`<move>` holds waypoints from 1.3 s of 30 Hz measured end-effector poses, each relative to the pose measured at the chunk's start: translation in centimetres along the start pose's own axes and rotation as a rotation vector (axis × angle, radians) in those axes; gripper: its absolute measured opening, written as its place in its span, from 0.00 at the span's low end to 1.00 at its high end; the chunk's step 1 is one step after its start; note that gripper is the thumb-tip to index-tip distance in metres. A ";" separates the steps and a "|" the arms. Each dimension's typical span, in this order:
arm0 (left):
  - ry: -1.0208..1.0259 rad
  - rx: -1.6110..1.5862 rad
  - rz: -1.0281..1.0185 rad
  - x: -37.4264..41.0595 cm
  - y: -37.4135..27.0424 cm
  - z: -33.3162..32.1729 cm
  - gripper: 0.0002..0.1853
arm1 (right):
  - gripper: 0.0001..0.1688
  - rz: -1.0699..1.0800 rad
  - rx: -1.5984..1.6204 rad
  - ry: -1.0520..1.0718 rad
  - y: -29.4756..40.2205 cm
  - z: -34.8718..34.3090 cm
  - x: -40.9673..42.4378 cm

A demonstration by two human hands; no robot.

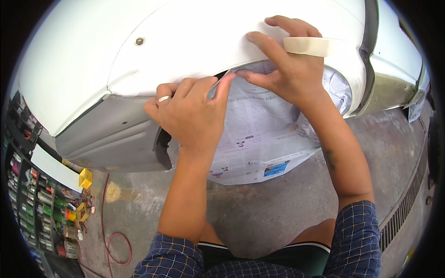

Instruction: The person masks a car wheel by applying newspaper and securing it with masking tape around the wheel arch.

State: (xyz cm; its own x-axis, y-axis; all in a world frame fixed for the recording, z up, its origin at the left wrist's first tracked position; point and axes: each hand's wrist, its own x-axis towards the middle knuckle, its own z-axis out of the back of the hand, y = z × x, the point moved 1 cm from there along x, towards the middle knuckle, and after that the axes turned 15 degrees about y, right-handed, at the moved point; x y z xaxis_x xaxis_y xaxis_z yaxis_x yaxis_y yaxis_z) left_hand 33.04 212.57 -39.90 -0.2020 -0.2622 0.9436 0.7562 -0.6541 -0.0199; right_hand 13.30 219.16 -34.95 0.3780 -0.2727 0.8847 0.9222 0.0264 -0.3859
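A white car's body panel point(194, 41) spans the top of the view, with newspaper point(257, 114) covering the wheel arch below it. At the arch lip, my left hand point(193, 113) pinches a thin edge of the paper between thumb and fingers. A dark gap shows just above that pinch. Around the fingers of my right hand point(292, 73) hangs a roll of masking tape point(307, 47). Its thumb tip touches the paper's upper edge near my left thumb, while the other fingers are spread against the white panel.
Left of the wheel arch is a grey bumper section point(111, 135). A red hose point(106, 212) curls on the concrete floor point(264, 205). Shelves of cans and bottles point(38, 205) line the far left, near a yellow container point(85, 178). A floor drain grate point(399, 215) runs along the right.
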 end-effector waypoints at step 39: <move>-0.066 -0.863 0.299 -8.6 3.0 -3.4 0.15 | 0.45 0.075 -0.124 -0.043 1.7 -3.9 1.6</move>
State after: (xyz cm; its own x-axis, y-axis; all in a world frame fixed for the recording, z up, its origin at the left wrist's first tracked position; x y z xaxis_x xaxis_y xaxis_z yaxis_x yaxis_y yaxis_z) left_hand 34.92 210.49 -49.15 -0.0166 -0.4824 0.8758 0.0382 -0.8756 -0.4815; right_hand 15.12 215.03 -35.21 0.4510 -0.2327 0.8617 0.8751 -0.0747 -0.4782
